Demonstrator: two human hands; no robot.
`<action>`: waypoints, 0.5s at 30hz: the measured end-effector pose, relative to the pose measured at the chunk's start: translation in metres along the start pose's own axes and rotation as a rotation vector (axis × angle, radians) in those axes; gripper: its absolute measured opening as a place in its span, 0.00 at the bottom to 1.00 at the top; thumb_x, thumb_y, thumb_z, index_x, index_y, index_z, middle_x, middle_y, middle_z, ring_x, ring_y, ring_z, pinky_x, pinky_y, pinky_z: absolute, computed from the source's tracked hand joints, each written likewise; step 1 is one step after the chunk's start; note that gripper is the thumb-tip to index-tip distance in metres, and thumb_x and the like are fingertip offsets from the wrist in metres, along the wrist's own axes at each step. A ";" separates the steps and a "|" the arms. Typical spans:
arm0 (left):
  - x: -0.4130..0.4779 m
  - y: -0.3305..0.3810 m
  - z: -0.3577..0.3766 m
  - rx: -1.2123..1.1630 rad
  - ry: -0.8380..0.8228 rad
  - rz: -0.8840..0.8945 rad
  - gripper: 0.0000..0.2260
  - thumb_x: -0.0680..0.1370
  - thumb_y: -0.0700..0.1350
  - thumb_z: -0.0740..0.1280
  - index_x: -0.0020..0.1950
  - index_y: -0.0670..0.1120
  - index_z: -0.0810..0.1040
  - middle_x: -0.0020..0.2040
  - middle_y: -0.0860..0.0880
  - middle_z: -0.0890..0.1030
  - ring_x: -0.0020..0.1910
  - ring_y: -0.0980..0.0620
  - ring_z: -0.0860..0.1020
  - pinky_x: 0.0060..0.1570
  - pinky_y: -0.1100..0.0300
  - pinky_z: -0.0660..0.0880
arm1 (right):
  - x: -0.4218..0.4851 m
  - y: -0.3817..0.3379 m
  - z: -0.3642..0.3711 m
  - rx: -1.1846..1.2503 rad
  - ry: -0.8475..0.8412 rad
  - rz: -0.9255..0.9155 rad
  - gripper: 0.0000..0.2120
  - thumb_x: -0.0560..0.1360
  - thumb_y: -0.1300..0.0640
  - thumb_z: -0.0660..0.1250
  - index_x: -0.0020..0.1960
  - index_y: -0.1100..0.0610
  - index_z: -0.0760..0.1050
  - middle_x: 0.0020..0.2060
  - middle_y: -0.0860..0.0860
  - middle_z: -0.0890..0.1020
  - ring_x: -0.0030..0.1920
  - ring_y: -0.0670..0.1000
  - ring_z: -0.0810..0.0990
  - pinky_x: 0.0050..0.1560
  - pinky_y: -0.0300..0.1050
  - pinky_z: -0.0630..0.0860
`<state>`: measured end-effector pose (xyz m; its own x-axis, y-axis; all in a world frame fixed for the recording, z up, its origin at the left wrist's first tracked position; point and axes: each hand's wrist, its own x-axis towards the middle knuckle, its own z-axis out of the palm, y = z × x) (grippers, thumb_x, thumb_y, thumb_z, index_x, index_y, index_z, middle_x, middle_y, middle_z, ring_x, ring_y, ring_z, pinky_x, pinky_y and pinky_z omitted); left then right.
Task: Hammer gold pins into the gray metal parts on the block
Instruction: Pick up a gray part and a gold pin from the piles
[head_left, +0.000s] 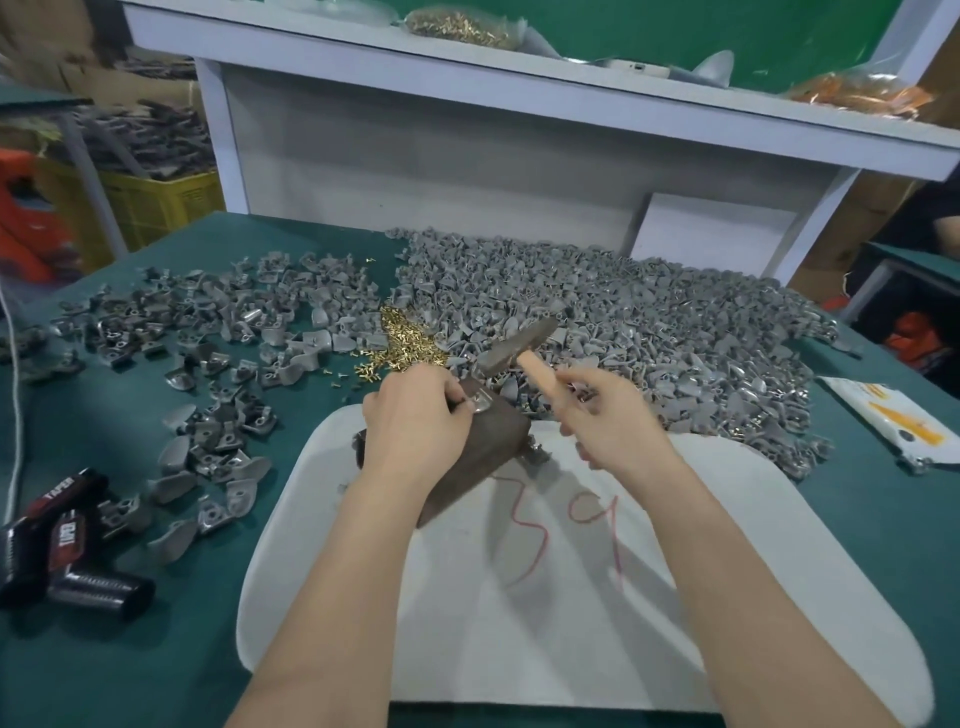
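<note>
Two hands work over one brown block (488, 447) that stands on a white pad (519, 623) marked with two red figures. The left hand (410, 421) rests on the block's top end, its fingers (452, 387) curled down and pinching one gray part (480, 402) that sits there. The right hand (608, 410) holds one hammer (514, 345), fingers wrapped round its pale wooden handle. The dark head is tilted in the air just above and behind the part, not touching it.

One pile of gold pins (405, 340) lies on the green surface (130, 649) just behind the left hand, with a few loose pins beside it. Right of the pins spreads one big heap of gray parts (649, 322), far too many to count. Left of them lies a thinner scatter of parts (208, 322), also beyond counting.

Several black tubes (67, 545) lie at the left edge; their number is unclear. One white packet (904, 421) lies at the right. The shelf (467, 83) above carries one bag of pins (457, 23)
</note>
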<state>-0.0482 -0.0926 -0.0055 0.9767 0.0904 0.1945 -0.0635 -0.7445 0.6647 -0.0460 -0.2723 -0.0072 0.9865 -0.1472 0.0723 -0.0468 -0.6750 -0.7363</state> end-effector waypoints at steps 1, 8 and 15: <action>0.000 0.000 0.000 0.005 0.006 -0.005 0.10 0.76 0.46 0.68 0.35 0.54 0.75 0.44 0.53 0.81 0.51 0.46 0.76 0.53 0.53 0.66 | 0.004 0.004 0.005 0.063 -0.045 0.055 0.14 0.77 0.56 0.64 0.61 0.49 0.74 0.33 0.50 0.78 0.27 0.49 0.72 0.30 0.43 0.69; 0.001 0.001 0.002 -0.058 0.017 0.016 0.06 0.77 0.47 0.66 0.41 0.56 0.76 0.47 0.56 0.82 0.54 0.51 0.77 0.51 0.56 0.60 | 0.005 -0.001 0.007 -0.295 0.228 -0.182 0.13 0.75 0.48 0.65 0.58 0.49 0.77 0.49 0.50 0.78 0.45 0.51 0.76 0.46 0.45 0.73; 0.002 0.003 0.000 -0.348 0.095 0.050 0.06 0.77 0.43 0.66 0.52 0.52 0.78 0.48 0.54 0.81 0.53 0.50 0.78 0.61 0.48 0.70 | 0.018 -0.058 0.026 0.133 -0.027 -0.238 0.03 0.76 0.55 0.66 0.45 0.50 0.78 0.38 0.48 0.82 0.37 0.47 0.80 0.46 0.49 0.79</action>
<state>-0.0461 -0.0941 -0.0030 0.9483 0.1330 0.2883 -0.1924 -0.4815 0.8551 -0.0218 -0.2170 0.0191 0.9711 0.0248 0.2375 0.2065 -0.5870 -0.7828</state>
